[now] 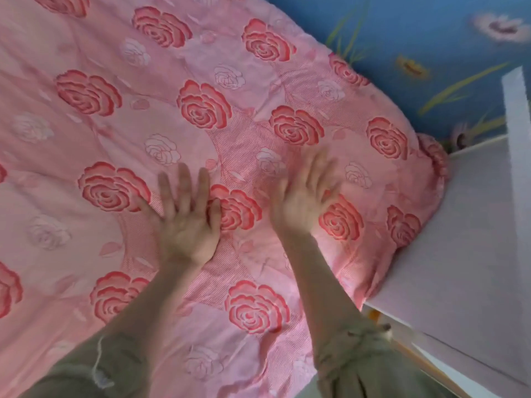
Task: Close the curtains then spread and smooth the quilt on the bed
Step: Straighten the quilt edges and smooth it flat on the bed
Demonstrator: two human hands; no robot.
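The quilt [201,110] lies spread across the bed, pink with large red roses and paler outlined roses, its cloth gently rumpled with shallow creases. It fills most of the view, and its rounded corner hangs over the far right end of the bed. No writing, brand or label can be read on it anywhere.

The left hand [186,222] rests palm down on the quilt near its middle, fingers [184,182] splayed wide and flat, gripping nothing. The right hand [304,202] sits just beside it, toward the quilt's right edge, also open with fingers spread and holding nothing; it is blurred, so whether its palm presses the cloth cannot be told. Both forearms reach in from the lower edge, with olive sleeves [353,363] pushed up.

Right of the quilt's edge, a pale lilac panel [465,239] butts against it. Beyond the quilt's far corner is a blue wall [416,33] painted with flowers and green stems.
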